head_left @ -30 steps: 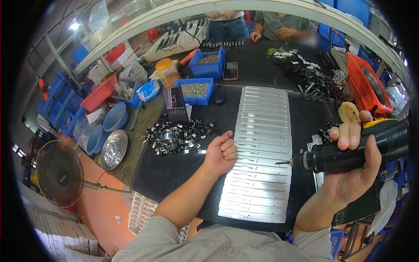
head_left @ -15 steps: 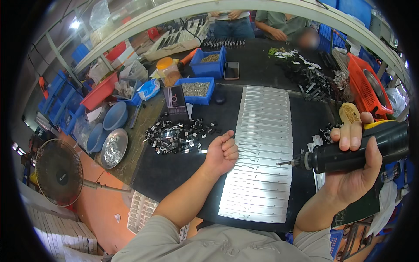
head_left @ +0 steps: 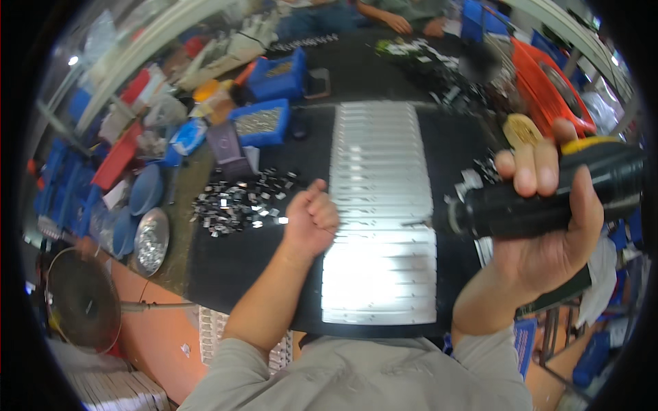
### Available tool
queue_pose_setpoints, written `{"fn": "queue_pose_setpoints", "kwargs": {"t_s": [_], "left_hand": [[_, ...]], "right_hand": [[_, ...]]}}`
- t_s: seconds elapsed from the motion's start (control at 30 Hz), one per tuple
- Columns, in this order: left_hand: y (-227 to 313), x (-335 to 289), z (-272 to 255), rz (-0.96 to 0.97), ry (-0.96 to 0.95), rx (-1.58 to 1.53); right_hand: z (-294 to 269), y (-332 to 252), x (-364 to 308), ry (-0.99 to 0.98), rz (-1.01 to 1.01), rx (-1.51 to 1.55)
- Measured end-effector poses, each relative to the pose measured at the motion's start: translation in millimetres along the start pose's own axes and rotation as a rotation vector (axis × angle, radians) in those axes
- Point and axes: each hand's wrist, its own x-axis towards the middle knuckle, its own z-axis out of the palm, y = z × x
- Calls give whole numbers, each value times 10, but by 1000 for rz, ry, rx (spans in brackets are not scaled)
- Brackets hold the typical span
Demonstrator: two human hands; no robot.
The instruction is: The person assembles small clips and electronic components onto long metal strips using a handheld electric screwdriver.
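In front of me lies a column of silver metal strips, set side by side, with small holes showing along them. Beside its left edge my left hand is curled into a fist; whatever its fingers may hold is hidden. My right hand grips a black electric screwdriver with a yellow band, held level above the table's right side. Its blurred bit points left over the strips, and contact with them cannot be made out. A heap of small black and silver pieces is spread left of my left hand.
Blue bins of small metal parts stand back left, near a dark upright box. A metal bowl sits at the left edge. An orange basket and a yellow dish are at right. Another person's hand shows across the table.
The whole view has shifted and blurred, so the table's contents appear further left and higher. My left fist stays beside the strips, and my right hand keeps hold of the electric screwdriver.
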Motion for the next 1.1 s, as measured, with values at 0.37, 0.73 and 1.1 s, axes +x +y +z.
{"fn": "queue_pose_setpoints", "kwargs": {"t_s": [0.37,0.73,1.1], "left_hand": [[32,42,-60,10,-64,-58],[31,29,-70,13,-92,-50],[76,103,-121,17,-91,-59]], "right_hand": [[-212,64,95,15,-109,-463],[-688,1297,291,85,-36,-641],[-945,1662,262,73,95,-755]]}}
